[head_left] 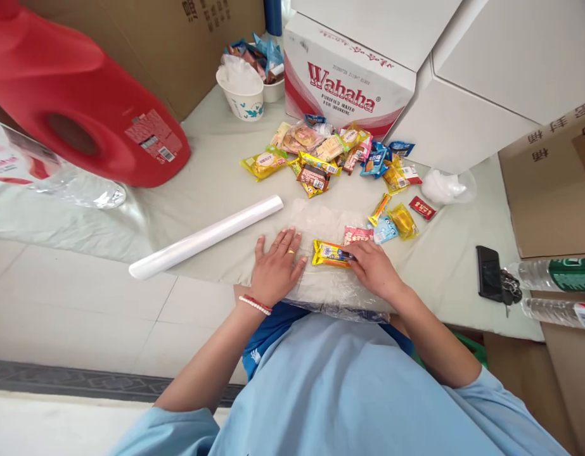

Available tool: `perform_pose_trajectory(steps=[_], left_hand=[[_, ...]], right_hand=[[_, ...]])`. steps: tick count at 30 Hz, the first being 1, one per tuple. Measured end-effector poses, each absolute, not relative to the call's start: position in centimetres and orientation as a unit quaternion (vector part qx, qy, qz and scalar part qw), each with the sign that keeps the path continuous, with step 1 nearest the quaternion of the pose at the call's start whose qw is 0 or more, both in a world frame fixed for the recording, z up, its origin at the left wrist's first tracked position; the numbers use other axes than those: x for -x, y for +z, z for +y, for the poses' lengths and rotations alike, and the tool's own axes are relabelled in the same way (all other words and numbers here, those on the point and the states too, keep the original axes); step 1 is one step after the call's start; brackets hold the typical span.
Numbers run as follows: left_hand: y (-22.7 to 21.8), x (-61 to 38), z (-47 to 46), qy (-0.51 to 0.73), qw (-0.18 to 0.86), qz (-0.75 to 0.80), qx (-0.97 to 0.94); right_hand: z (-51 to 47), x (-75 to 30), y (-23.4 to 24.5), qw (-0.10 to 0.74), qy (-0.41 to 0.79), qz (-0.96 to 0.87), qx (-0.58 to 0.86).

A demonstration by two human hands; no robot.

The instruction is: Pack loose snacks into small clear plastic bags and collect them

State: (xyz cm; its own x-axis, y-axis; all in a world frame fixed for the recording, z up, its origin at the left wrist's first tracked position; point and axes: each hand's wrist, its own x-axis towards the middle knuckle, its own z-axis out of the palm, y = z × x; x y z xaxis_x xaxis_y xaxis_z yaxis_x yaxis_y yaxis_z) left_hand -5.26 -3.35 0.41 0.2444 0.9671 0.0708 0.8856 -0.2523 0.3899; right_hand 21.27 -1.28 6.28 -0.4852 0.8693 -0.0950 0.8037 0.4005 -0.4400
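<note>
My left hand lies flat, fingers stretched out, on a clear plastic bag spread at the table's near edge. It wears a ring and a bead bracelet. My right hand pinches the right end of a yellow snack packet that rests on the same bag. A pink packet lies just behind my right hand. Several more snack packets are scattered further back.
A white roll of plastic bags lies left of my hands. A red jug and water bottle stand far left. A Wahaha carton, paper cup, phone with keys and bottles surround the cloth-covered table.
</note>
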Motion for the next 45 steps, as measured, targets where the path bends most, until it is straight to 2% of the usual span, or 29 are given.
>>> perform_pose_trajectory(steps=[2,7,10,12,15,18,22,26,30,34,37,40,42,45], left_hand=[[0.9,5.9,-3.4,0.15,0.145,0.598,-0.774],[2.5,9.1,-5.2,0.173,0.142,0.515,-0.828],[2.2,10.9,-7.1,0.147,0.161,0.408,-0.887],[1.3,11.7,-8.1,0.12,0.162,0.378,-0.903],[0.1,12.4,-8.3,0.122,0.155,0.383,-0.902],[0.7,12.6,-6.9,0.158,0.19,0.4,-0.882],[3.2,12.2,-2.9,0.204,0.248,0.445,-0.836],[4.2,10.5,2.2,0.21,0.279,0.506,-0.789],[2.9,8.2,6.0,0.163,0.239,0.553,-0.781],[2.6,7.5,6.5,0.175,0.153,0.59,-0.773],[4.1,7.8,4.8,0.263,0.07,0.599,-0.753],[6.1,6.7,2.1,0.358,-0.014,0.577,-0.734],[6.7,4.7,0.3,0.377,-0.005,0.529,-0.761],[6.0,0.9,-1.4,0.267,0.076,0.456,-0.846]], right_hand=[[-1.2,-21.3,6.3,0.052,0.199,-0.837,0.507],[-3.9,-24.9,8.0,0.122,0.231,-0.857,0.444],[-7.2,-27.6,8.1,0.079,0.276,-0.89,0.355],[-9.2,-28.6,7.0,0.05,0.265,-0.899,0.344],[-10.9,-28.9,4.6,0.069,0.226,-0.886,0.399],[-10.8,-28.5,3.3,0.139,0.236,-0.859,0.432],[-8.4,-28.5,4.7,0.226,0.28,-0.791,0.494],[-4.8,-29.0,5.5,0.243,0.334,-0.693,0.59],[-2.1,-29.2,4.0,0.196,0.35,-0.616,0.678],[-1.0,-29.3,4.0,0.077,0.24,-0.651,0.716],[0.2,-29.1,5.6,0.092,0.13,-0.7,0.696],[3.0,-27.8,7.1,0.122,0.074,-0.76,0.634],[5.5,-26.0,7.3,0.112,0.068,-0.797,0.59],[9.3,-22.7,6.6,0.042,0.101,-0.827,0.552]])
